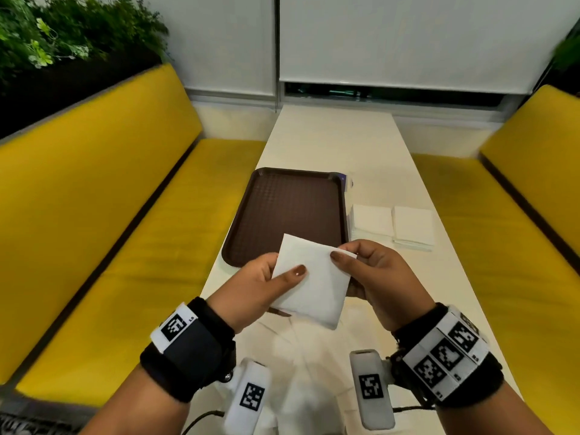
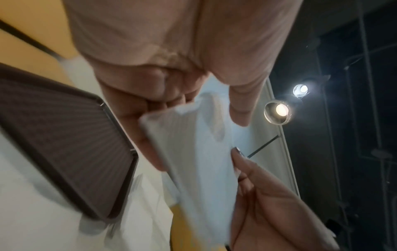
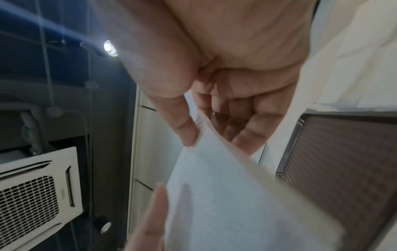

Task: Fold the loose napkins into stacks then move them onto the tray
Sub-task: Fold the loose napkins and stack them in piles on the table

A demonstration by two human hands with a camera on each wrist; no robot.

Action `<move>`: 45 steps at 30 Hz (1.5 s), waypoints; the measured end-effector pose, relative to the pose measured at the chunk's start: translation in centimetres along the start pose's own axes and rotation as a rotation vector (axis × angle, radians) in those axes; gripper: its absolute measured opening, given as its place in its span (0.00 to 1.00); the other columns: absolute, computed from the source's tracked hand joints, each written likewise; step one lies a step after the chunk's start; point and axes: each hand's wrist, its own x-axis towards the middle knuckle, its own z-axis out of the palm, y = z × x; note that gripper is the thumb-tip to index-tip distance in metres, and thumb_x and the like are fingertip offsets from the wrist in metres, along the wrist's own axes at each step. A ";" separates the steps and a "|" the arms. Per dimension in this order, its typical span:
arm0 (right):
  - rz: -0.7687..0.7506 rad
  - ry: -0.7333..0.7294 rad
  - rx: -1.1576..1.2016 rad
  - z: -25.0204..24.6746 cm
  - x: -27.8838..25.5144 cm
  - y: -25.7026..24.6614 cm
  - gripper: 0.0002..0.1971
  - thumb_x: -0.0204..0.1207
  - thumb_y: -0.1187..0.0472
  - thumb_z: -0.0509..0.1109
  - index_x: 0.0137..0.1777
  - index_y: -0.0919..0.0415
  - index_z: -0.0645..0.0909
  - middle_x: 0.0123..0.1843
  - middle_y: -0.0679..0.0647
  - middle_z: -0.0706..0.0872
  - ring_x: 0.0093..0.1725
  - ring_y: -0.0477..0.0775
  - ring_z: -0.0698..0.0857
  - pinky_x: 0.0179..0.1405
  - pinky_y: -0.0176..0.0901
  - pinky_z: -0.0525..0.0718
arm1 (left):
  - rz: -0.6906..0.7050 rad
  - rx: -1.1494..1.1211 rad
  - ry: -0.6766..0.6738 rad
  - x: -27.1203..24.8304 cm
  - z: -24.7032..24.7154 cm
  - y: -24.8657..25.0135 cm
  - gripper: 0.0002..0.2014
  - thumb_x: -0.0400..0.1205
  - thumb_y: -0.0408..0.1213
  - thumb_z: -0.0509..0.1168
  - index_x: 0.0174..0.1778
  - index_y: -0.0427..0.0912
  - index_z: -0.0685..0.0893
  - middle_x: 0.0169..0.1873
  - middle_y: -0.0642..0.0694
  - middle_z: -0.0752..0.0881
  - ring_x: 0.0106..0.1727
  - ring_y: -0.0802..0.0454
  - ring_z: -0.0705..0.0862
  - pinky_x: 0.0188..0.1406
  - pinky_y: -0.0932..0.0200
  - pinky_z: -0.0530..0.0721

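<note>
A white folded napkin (image 1: 309, 284) hangs in the air over the table's near end, held between both hands. My left hand (image 1: 260, 287) pinches its left edge, thumb on top. My right hand (image 1: 373, 271) pinches its upper right corner with thumb over fingers. The wrist views show the same napkin (image 2: 201, 161) (image 3: 225, 195) between thumb and fingers. The brown tray (image 1: 288, 211) lies just beyond the hands with nothing on it. Two stacks of folded napkins (image 1: 372, 222) (image 1: 412, 227) sit on the table right of the tray. More loose napkins (image 1: 292, 350) lie under my wrists.
The white table (image 1: 332, 133) runs away from me between two yellow benches (image 1: 135, 215) (image 1: 502, 221). A small purple-and-white packet (image 1: 346, 183) pokes out behind the tray's far right corner. Green plants (image 1: 62, 36) stand behind the left bench.
</note>
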 end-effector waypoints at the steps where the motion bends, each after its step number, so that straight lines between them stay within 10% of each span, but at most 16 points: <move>1: 0.015 0.024 0.011 0.0 0.0 0.0 0.04 0.81 0.65 0.69 0.47 0.66 0.81 0.40 0.56 0.88 0.40 0.53 0.87 0.38 0.47 0.87 | -0.020 -0.008 -0.002 -0.1 0.3 -0.1 0.19 0.77 0.55 0.69 0.61 0.50 0.83 0.51 0.53 0.91 0.52 0.54 0.90 0.40 0.56 0.89; 12: 0.154 0.060 0.083 -0.2 -1.1 0.5 0.07 0.79 0.63 0.72 0.55 0.63 0.80 0.42 0.60 0.91 0.33 0.57 0.89 0.34 0.45 0.90 | -0.034 -0.158 0.115 0.0 1.4 -0.8 0.10 0.82 0.37 0.68 0.59 0.44 0.84 0.50 0.54 0.92 0.50 0.54 0.91 0.34 0.61 0.88; 19: 0.120 0.056 0.128 -0.5 -1.1 0.6 0.14 0.75 0.72 0.74 0.57 0.61 0.79 0.46 0.61 0.93 0.47 0.60 0.92 0.46 0.52 0.91 | -0.002 -0.183 0.047 -0.3 1.6 -0.9 0.15 0.80 0.31 0.69 0.62 0.43 0.82 0.55 0.51 0.91 0.54 0.49 0.91 0.41 0.59 0.90; 25: 0.097 0.016 0.070 -1.0 -1.3 0.7 0.17 0.74 0.75 0.74 0.60 0.61 0.79 0.45 0.62 0.93 0.48 0.62 0.92 0.51 0.58 0.88 | 0.029 -0.174 0.108 0.3 1.6 -0.7 0.22 0.74 0.47 0.70 0.63 0.42 0.84 0.56 0.46 0.91 0.56 0.46 0.90 0.55 0.46 0.88; 30: 0.081 -0.008 0.041 -1.5 -1.2 0.7 0.18 0.74 0.73 0.74 0.62 0.62 0.78 0.50 0.62 0.92 0.50 0.60 0.91 0.51 0.56 0.88 | 0.078 -0.110 0.173 0.7 2.1 -0.5 0.13 0.81 0.36 0.69 0.61 0.38 0.85 0.52 0.44 0.92 0.54 0.44 0.90 0.49 0.52 0.89; 35: 0.034 0.006 0.010 -2.7 -0.7 0.2 0.21 0.72 0.67 0.78 0.63 0.61 0.79 0.48 0.59 0.92 0.44 0.51 0.90 0.44 0.44 0.88 | 0.096 -0.046 0.046 0.4 3.6 0.0 0.12 0.82 0.32 0.67 0.60 0.34 0.85 0.52 0.41 0.92 0.54 0.42 0.90 0.55 0.45 0.89; 45: 0.001 -0.225 -0.333 -6.2 -0.7 0.2 0.06 0.71 0.66 0.79 0.47 0.62 0.90 0.44 0.61 0.92 0.47 0.64 0.91 0.53 0.60 0.89 | 0.115 0.320 -0.105 1.5 6.0 0.2 0.14 0.77 0.46 0.70 0.52 0.41 0.88 0.45 0.44 0.92 0.48 0.44 0.91 0.51 0.34 0.87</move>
